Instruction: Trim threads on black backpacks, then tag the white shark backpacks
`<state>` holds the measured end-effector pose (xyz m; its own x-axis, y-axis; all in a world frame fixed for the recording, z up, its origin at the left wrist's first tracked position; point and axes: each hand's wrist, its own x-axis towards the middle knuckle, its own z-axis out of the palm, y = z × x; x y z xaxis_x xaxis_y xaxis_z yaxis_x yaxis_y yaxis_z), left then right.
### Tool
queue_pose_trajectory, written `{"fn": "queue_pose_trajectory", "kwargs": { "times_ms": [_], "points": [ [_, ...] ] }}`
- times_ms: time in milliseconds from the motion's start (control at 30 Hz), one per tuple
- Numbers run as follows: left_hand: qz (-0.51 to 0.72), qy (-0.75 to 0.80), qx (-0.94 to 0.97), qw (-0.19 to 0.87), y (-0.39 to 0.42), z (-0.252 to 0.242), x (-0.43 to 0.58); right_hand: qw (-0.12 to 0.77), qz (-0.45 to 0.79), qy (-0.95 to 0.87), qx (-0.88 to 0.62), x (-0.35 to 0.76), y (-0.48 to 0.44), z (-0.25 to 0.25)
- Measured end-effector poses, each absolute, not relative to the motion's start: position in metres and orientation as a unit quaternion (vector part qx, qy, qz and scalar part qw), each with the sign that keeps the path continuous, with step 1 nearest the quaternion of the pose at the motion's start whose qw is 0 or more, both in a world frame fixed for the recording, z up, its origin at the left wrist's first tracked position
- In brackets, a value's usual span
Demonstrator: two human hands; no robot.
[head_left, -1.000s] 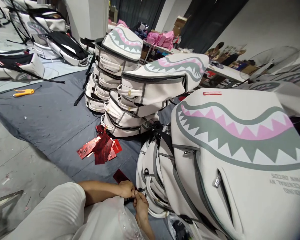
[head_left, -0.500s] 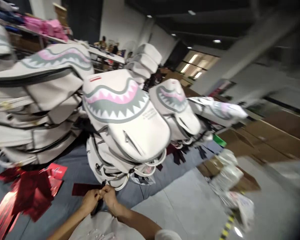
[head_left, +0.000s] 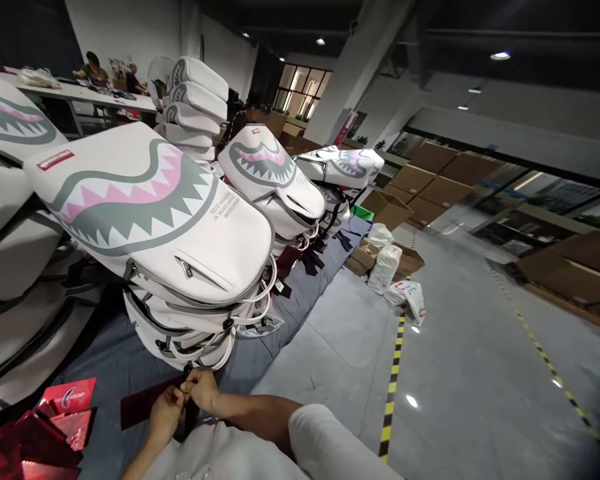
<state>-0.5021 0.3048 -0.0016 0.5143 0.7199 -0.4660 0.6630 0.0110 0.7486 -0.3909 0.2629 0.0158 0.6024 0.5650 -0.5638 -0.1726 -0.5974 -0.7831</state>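
Note:
My left hand (head_left: 166, 410) and my right hand (head_left: 203, 389) meet at the fingertips, both closed in a pinch on a narrow black strap (head_left: 190, 420). Fingers hide the exact spot they grip. A dark red flat strip (head_left: 147, 402) lies on the grey cloth beside my left hand. Just beyond my hands rises a stack of white backpacks. On the top backpack (head_left: 240, 240) is a pink and grey shark-mouth print, with a small zipped pocket. White cord-like loops hang from the stack's near right side.
More white backpacks (head_left: 10, 253) are piled at the left, others farther along the grey cloth-covered table (head_left: 300, 313). Shiny red packets (head_left: 70, 397) lie lower left. Plastic bags (head_left: 386, 267), cardboard boxes and yellow-black floor tape (head_left: 393, 387) are at the right. People sit at a far table.
My view has swung to the right and closer to the stack, showing more floor. Both hands stay pinched together at the black strap, with little change between them.

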Motion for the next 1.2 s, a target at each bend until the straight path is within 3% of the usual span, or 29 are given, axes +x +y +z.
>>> {"fn": "queue_pose_trajectory", "kwargs": {
  "times_ms": [700, 1200],
  "points": [
    [-0.045, 0.464, 0.772, 0.432, 0.313, 0.016, -0.502, 0.442, 0.438, -0.113, -0.775, -0.391, 0.259, 0.019],
    [-0.048, 0.463, 0.757, 0.458, 0.318, 0.02, -0.5, 0.43, 0.414, -0.132, -0.792, -0.39, 0.258, 0.01]
  ]
}}
